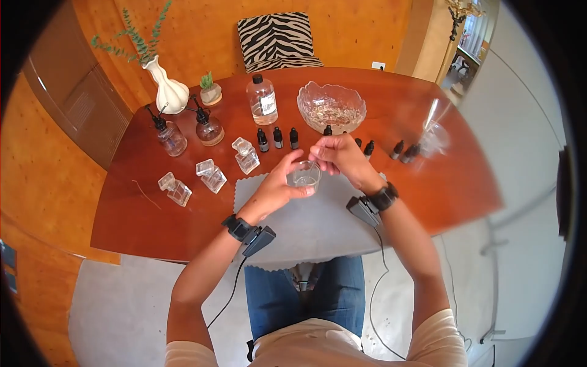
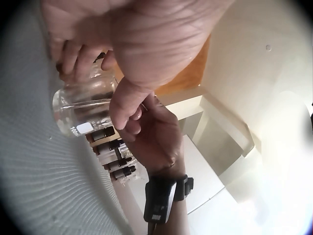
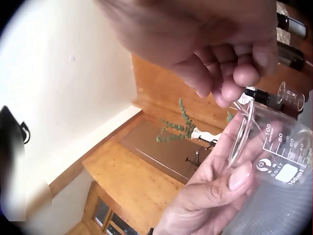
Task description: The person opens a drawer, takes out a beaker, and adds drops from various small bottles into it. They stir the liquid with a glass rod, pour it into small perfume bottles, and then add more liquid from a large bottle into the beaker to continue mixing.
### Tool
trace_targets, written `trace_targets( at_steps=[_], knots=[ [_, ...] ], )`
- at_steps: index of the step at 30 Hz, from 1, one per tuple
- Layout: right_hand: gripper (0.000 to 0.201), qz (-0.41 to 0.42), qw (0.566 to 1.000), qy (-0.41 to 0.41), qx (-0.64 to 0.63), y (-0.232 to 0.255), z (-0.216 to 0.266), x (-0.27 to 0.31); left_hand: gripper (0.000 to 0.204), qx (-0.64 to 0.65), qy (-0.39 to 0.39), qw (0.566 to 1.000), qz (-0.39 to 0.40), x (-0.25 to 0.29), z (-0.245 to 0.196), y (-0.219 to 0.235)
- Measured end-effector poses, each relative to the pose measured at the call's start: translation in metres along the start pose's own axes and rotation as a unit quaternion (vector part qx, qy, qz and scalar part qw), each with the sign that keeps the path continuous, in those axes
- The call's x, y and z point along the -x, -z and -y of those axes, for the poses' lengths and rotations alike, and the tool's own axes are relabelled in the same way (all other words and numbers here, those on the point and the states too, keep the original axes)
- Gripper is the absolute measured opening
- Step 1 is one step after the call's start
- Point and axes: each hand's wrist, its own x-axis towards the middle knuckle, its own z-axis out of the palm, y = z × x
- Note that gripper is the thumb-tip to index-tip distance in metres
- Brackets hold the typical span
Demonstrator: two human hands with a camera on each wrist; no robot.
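Note:
My left hand [image 1: 275, 188] grips a small clear glass beaker [image 1: 306, 178] around its side, above the grey mat [image 1: 293, 226]. White measuring marks show on the beaker [image 3: 281, 149] in the right wrist view. Fingertips of my right hand [image 1: 347, 160] are pinched together at the beaker's rim, around what looks like a thin clear rod. That rod [image 2: 87, 103] reaches into the beaker in the left wrist view. Whether there is liquid in the beaker, I cannot tell.
Several small dark bottles [image 1: 278, 137] stand behind the hands, with a large clear bottle [image 1: 262, 101] and a glass bowl [image 1: 332, 107] farther back. Square glass bottles [image 1: 211, 176], two pump bottles [image 1: 210, 129] and a white vase [image 1: 170, 92] are at left. Cables hang from both wrists.

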Motion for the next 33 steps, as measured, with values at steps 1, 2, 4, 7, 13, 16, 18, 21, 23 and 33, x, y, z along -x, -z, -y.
trace_targets(
  at_steps=[1,2,4,7,13,16,18,21,23,33],
  knots=[
    [0.023,0.003,1.0,0.009,0.012,-0.002,0.001,0.0,0.09,0.023,-0.004,0.999,0.028,-0.003,0.004,0.002],
    [0.024,0.008,1.0,0.008,0.022,-0.001,0.004,0.001,0.075,-0.023,-0.016,0.999,0.025,-0.001,-0.002,0.003],
    [0.022,-0.015,0.997,0.052,0.057,0.0,0.003,0.002,0.071,-0.022,-0.026,0.999,0.036,-0.004,0.006,0.007],
    [0.028,-0.006,0.996,0.053,0.075,0.003,0.015,0.007,0.067,-0.019,-0.024,0.998,0.057,-0.007,0.012,0.013],
    [0.038,0.017,0.991,0.088,0.102,0.001,0.011,0.008,0.068,-0.023,-0.021,0.997,0.071,-0.008,0.01,0.019],
    [0.035,0.038,0.991,0.102,0.082,0.0,0.018,0.014,0.068,-0.023,-0.026,0.997,0.066,-0.007,0.012,0.021],
    [0.033,0.006,0.982,0.134,0.129,-0.005,0.015,0.013,0.069,-0.023,-0.027,0.998,0.044,-0.006,0.011,0.02],
    [0.029,0.04,0.983,0.13,0.123,-0.009,0.023,0.015,0.068,0.02,-0.013,0.998,0.058,-0.007,0.014,0.02],
    [0.028,0.033,0.98,0.139,0.14,-0.012,0.027,0.014,0.068,0.037,0.001,0.998,0.056,-0.007,0.009,0.021],
    [0.031,0.024,0.964,0.178,0.196,-0.01,0.019,0.0,0.062,0.0,-0.01,0.999,0.052,-0.008,0.005,0.02]
  ],
)
